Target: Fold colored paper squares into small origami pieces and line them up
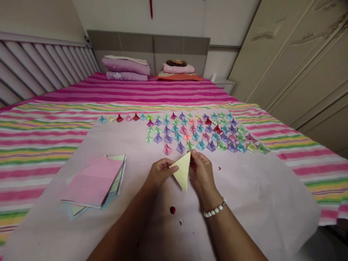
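Between my hands, above the white sheet (239,203), is a yellow piece of origami paper (182,170) folded into a triangle. My left hand (161,172) pinches its left corner, thumb on top. At the upper right corner, my right hand (201,168) grips the paper between thumb and fingers; a beaded bracelet (215,209) circles that wrist. Just beyond my hands stand rows of small folded paper pieces (201,145) in many colours. To the left lies a stack of square paper (91,179) with a pink sheet uppermost.
Small dark red scraps (172,210) lie on the sheet near my forearms. Beneath it spreads a striped bedcover (24,156). Folded purple bedding (126,69) and a pink pillow (178,68) sit by the headboard (138,43). A wardrobe (301,61) stands at right, a railing (54,69) at left.
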